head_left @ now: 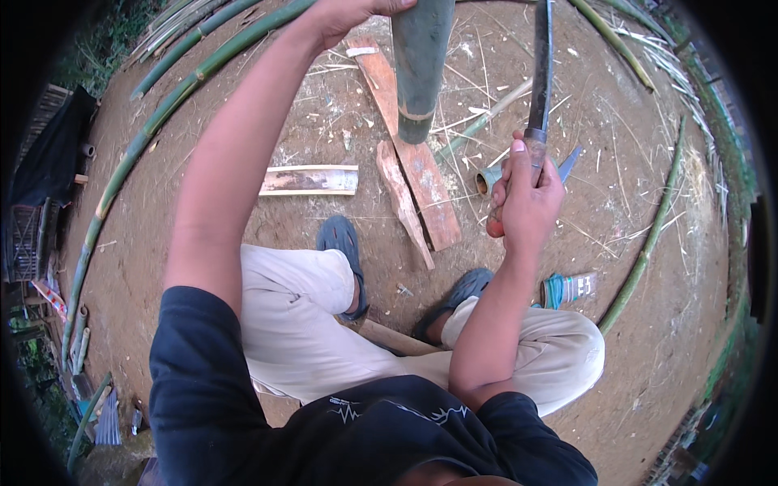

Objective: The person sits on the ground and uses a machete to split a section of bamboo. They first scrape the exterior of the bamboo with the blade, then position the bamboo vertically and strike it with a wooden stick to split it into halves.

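Observation:
Near the top edge, my left hand (pixel 352 16) is closed on a thick green bamboo section (pixel 421 61), partly cut off by the picture's edge. The bamboo stands upright, its lower end at a reddish wooden board (pixel 433 190) on the ground. Wrapped round a handle with a reddish end, my right hand (pixel 531 190) holds a machete (pixel 541 73). Its long dark blade points up and away, to the right of the bamboo and apart from it. Behind this hand, a hollow bamboo piece (pixel 484 180) and a blue pointed thing (pixel 570 164) partly show.
A split bamboo piece (pixel 316 180) lies left of the board, and a splintered wood strip (pixel 401 194) beside it. Long green bamboo poles (pixel 154 121) curve along the left; another pole (pixel 648 243) lies at right. Shavings litter the dirt. A blue-wrapped cylinder (pixel 567 289) is near my right knee.

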`<state>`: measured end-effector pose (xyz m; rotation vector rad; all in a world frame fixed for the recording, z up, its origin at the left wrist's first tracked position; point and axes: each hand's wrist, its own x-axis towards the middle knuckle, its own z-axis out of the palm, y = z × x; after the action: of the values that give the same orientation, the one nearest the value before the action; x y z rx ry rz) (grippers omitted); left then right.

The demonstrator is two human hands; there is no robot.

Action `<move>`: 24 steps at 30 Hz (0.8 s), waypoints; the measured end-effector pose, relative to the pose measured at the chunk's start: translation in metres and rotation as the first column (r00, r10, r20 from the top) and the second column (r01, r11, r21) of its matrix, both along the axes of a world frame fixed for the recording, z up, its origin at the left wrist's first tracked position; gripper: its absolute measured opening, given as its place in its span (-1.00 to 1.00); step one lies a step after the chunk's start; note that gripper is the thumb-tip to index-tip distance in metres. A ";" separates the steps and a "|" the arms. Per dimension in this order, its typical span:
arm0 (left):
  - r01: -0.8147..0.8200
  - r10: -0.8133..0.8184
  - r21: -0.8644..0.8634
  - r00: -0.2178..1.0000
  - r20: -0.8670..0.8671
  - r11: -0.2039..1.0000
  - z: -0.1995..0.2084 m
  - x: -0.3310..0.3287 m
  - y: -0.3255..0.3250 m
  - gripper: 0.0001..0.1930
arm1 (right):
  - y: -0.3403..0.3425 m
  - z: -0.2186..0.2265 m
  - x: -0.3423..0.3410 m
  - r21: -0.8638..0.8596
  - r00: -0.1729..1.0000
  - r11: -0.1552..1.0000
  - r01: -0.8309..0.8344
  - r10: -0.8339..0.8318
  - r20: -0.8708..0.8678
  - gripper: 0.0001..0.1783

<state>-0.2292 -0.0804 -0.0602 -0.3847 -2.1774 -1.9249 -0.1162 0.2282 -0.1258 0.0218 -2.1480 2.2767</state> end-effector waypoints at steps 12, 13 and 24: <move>-0.015 0.022 -0.087 0.997 0.079 0.996 0.001 0.010 -0.005 -0.39 | -0.031 0.060 0.018 0.205 0.956 0.968 -0.143 0.189 -0.224 -0.63; -0.003 0.009 -0.074 0.997 0.077 0.997 0.002 0.010 -0.005 -0.39 | -0.034 0.061 0.018 0.238 0.957 0.963 -0.130 0.184 -0.224 -0.63; 0.125 -0.125 -0.007 0.990 0.067 0.992 0.001 0.014 -0.013 -0.38 | -0.063 0.071 0.028 0.368 0.924 0.927 -0.076 0.204 -0.324 -0.60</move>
<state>-0.2155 -0.0933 -0.0588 -0.4763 -2.2561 -2.0188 -0.0877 0.1652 -0.0545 0.5680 -2.3657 1.7369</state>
